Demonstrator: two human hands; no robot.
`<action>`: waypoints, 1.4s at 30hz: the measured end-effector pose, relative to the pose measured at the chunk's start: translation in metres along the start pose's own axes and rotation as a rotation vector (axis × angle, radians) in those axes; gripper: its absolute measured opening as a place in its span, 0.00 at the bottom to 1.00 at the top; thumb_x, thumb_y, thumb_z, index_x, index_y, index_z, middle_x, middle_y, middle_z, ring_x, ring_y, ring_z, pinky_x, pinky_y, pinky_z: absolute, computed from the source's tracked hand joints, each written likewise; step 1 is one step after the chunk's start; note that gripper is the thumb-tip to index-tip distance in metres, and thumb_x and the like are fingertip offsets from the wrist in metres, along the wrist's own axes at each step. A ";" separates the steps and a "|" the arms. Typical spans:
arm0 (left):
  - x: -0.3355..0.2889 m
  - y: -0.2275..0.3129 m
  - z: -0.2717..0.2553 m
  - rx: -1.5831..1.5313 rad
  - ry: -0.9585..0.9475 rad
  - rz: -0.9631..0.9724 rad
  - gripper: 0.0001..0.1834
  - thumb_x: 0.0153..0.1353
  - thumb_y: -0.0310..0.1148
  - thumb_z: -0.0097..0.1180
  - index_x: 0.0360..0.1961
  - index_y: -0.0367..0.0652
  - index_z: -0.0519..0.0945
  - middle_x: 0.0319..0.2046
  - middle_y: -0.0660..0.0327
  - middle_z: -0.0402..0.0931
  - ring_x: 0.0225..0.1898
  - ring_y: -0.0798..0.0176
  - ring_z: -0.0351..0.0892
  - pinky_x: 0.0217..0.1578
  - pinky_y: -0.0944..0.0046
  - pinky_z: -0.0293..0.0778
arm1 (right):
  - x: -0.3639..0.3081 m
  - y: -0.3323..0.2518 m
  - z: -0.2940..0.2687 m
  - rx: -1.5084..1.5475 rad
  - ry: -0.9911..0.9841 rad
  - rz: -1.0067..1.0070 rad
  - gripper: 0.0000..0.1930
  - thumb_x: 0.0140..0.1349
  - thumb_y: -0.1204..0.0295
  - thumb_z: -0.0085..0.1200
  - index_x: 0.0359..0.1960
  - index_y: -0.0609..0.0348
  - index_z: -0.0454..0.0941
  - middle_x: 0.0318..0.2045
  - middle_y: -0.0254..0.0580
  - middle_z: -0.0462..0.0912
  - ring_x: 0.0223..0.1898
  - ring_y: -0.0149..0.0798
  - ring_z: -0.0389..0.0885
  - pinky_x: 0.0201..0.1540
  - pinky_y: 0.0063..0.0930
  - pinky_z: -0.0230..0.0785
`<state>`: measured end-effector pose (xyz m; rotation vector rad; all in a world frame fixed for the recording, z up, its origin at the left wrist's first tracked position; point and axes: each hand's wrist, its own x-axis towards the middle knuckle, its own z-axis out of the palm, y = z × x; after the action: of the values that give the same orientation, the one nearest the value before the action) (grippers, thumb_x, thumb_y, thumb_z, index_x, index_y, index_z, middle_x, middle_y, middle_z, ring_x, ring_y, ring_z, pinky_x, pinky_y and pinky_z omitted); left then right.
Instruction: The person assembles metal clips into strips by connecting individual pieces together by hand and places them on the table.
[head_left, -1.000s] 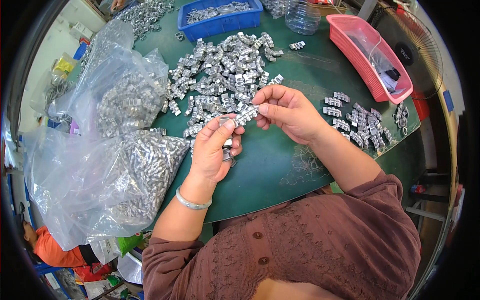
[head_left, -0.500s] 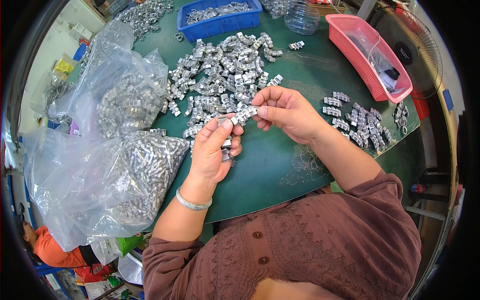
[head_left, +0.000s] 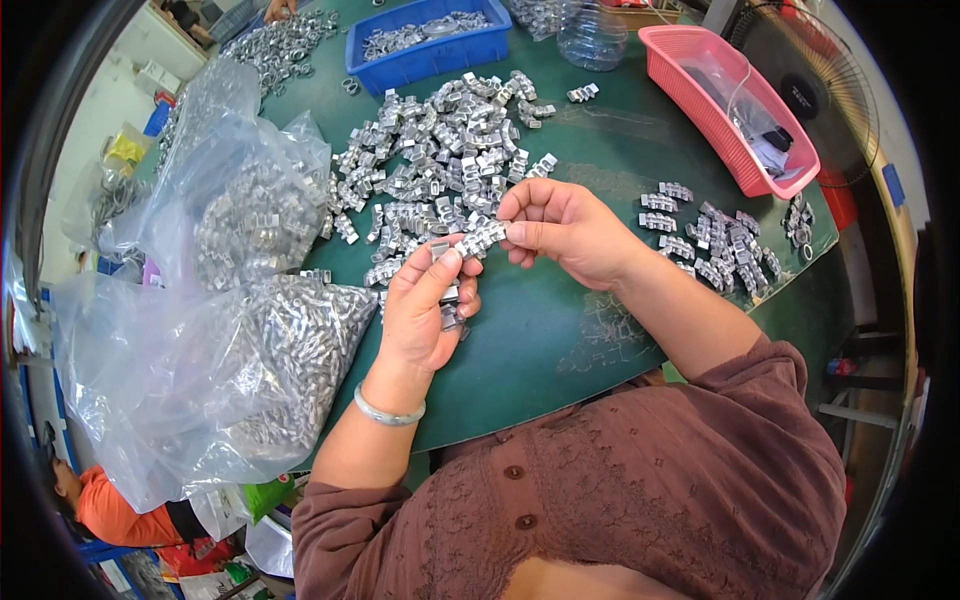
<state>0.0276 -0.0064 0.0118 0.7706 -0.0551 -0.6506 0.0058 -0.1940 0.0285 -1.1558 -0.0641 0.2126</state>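
Between my hands, above the near part of the green table, is a short strip of silver metal links (head_left: 482,240). My left hand (head_left: 420,305) closes its thumb and fingers on the strip's left end. More loose metal pieces (head_left: 450,308) sit in the curled fingers of that hand. My right hand (head_left: 568,232) pinches the strip's right end between thumb and forefinger. Just beyond both hands spreads a large heap of similar link pieces (head_left: 450,140). A smaller group of link strips (head_left: 725,245) lies to the right of my right forearm.
Clear plastic bags (head_left: 290,350) full of metal parts fill the table's left side. A blue bin (head_left: 430,45) of small parts stands at the back, beside a clear plastic jar (head_left: 592,38). At right are a pink basket (head_left: 735,110) and a fan (head_left: 800,95). A person in orange (head_left: 125,510) is at lower left.
Both hands keep their hold on the strip, with only a slight shift in its tilt. The whole view has moved a little. A person's hand now shows at the far upper left.
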 end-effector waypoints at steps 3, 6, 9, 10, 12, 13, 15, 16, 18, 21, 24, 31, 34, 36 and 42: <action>0.001 0.000 -0.002 0.003 0.012 -0.003 0.09 0.56 0.26 0.48 0.39 0.39 0.72 0.26 0.58 0.73 0.20 0.70 0.68 0.18 0.73 0.62 | 0.000 -0.001 0.001 -0.022 0.001 0.001 0.06 0.53 0.77 0.50 0.33 0.60 0.69 0.24 0.33 0.74 0.25 0.26 0.72 0.29 0.18 0.65; 0.002 0.001 -0.002 0.052 -0.001 -0.003 0.09 0.56 0.28 0.47 0.39 0.41 0.72 0.26 0.59 0.71 0.21 0.70 0.67 0.18 0.73 0.62 | 0.000 -0.001 0.000 -0.064 -0.027 -0.051 0.06 0.53 0.78 0.50 0.32 0.60 0.69 0.24 0.32 0.73 0.26 0.25 0.71 0.30 0.18 0.65; 0.002 0.002 0.000 0.065 -0.007 0.017 0.09 0.56 0.27 0.47 0.39 0.41 0.72 0.26 0.60 0.71 0.21 0.70 0.67 0.18 0.73 0.62 | 0.001 -0.001 0.001 -0.060 -0.040 -0.067 0.06 0.52 0.79 0.49 0.32 0.60 0.69 0.23 0.32 0.73 0.26 0.25 0.71 0.30 0.18 0.64; 0.002 0.003 0.000 0.044 0.003 0.010 0.09 0.56 0.27 0.47 0.39 0.40 0.72 0.26 0.59 0.72 0.21 0.70 0.67 0.19 0.74 0.63 | 0.001 -0.002 0.001 -0.051 -0.037 -0.056 0.06 0.52 0.79 0.49 0.32 0.60 0.69 0.23 0.32 0.73 0.25 0.25 0.71 0.29 0.18 0.64; 0.001 0.003 0.000 0.027 0.033 0.008 0.09 0.56 0.26 0.47 0.39 0.39 0.72 0.26 0.59 0.72 0.20 0.71 0.67 0.19 0.74 0.63 | 0.005 -0.005 -0.002 -0.051 -0.043 -0.058 0.06 0.52 0.79 0.50 0.32 0.60 0.69 0.23 0.32 0.73 0.25 0.25 0.71 0.29 0.18 0.64; 0.001 0.003 -0.001 0.025 0.059 -0.003 0.10 0.56 0.26 0.47 0.40 0.41 0.72 0.25 0.60 0.72 0.21 0.71 0.67 0.19 0.74 0.63 | 0.007 -0.008 -0.006 -0.047 -0.038 -0.032 0.06 0.51 0.79 0.50 0.32 0.60 0.69 0.23 0.33 0.73 0.25 0.26 0.71 0.29 0.18 0.65; 0.002 0.003 -0.004 0.026 0.074 -0.010 0.11 0.56 0.28 0.48 0.41 0.42 0.70 0.26 0.62 0.71 0.22 0.71 0.66 0.19 0.74 0.62 | 0.019 -0.019 -0.008 -0.052 -0.043 -0.014 0.07 0.51 0.79 0.50 0.32 0.60 0.68 0.24 0.33 0.73 0.25 0.26 0.72 0.29 0.19 0.66; 0.001 0.003 -0.005 0.042 0.039 0.002 0.12 0.57 0.31 0.46 0.43 0.42 0.69 0.26 0.62 0.70 0.23 0.70 0.66 0.20 0.74 0.63 | 0.029 -0.030 -0.010 -0.113 -0.011 -0.021 0.07 0.51 0.79 0.50 0.32 0.60 0.68 0.23 0.33 0.72 0.24 0.27 0.72 0.27 0.19 0.66; 0.002 0.005 -0.002 -0.030 0.027 -0.013 0.13 0.58 0.32 0.44 0.43 0.41 0.69 0.27 0.62 0.71 0.24 0.70 0.68 0.21 0.72 0.64 | 0.056 -0.049 -0.019 -0.213 0.021 -0.069 0.06 0.51 0.79 0.50 0.31 0.60 0.68 0.21 0.34 0.72 0.21 0.27 0.71 0.24 0.19 0.65; 0.003 0.009 -0.004 -0.261 -0.124 -0.058 0.18 0.60 0.34 0.37 0.48 0.36 0.65 0.33 0.58 0.72 0.32 0.63 0.72 0.31 0.66 0.70 | 0.087 -0.070 -0.025 -0.209 0.108 -0.100 0.05 0.53 0.78 0.49 0.30 0.59 0.68 0.22 0.35 0.72 0.22 0.28 0.71 0.26 0.19 0.65; 0.004 0.012 -0.002 -0.268 -0.103 -0.019 0.17 0.60 0.31 0.37 0.49 0.37 0.64 0.36 0.58 0.72 0.36 0.61 0.72 0.37 0.63 0.71 | 0.096 -0.077 -0.022 -0.207 0.079 -0.099 0.05 0.53 0.77 0.48 0.32 0.58 0.68 0.24 0.34 0.73 0.25 0.28 0.71 0.28 0.19 0.65; 0.003 0.012 -0.008 -0.236 -0.056 0.033 0.15 0.58 0.27 0.44 0.48 0.43 0.66 0.38 0.58 0.71 0.41 0.60 0.72 0.42 0.60 0.72 | 0.079 -0.064 -0.007 -0.193 0.012 -0.049 0.05 0.53 0.77 0.48 0.32 0.58 0.67 0.24 0.33 0.72 0.25 0.27 0.71 0.29 0.20 0.64; 0.002 0.014 -0.004 -0.243 -0.056 -0.002 0.14 0.58 0.28 0.43 0.47 0.43 0.66 0.40 0.56 0.71 0.41 0.59 0.72 0.42 0.60 0.72 | 0.059 -0.058 -0.004 -0.151 -0.053 -0.047 0.06 0.53 0.77 0.49 0.32 0.58 0.67 0.23 0.32 0.71 0.25 0.27 0.70 0.29 0.19 0.63; 0.000 0.015 -0.002 -0.244 -0.073 -0.052 0.14 0.59 0.29 0.43 0.47 0.43 0.66 0.42 0.55 0.71 0.42 0.58 0.72 0.42 0.59 0.72 | 0.046 -0.054 0.001 -0.129 -0.055 -0.067 0.06 0.53 0.77 0.49 0.32 0.58 0.67 0.23 0.33 0.72 0.25 0.27 0.71 0.28 0.19 0.63; -0.001 0.012 -0.002 -0.208 -0.148 -0.031 0.12 0.59 0.31 0.44 0.45 0.43 0.66 0.41 0.55 0.71 0.38 0.60 0.73 0.33 0.64 0.73 | 0.015 -0.044 0.009 -0.106 -0.013 -0.151 0.07 0.52 0.77 0.50 0.33 0.59 0.68 0.24 0.32 0.73 0.25 0.26 0.71 0.29 0.18 0.63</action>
<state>0.0333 0.0018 0.0189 0.5232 -0.1097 -0.7296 0.0246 -0.1997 0.0714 -1.2492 -0.1751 0.0838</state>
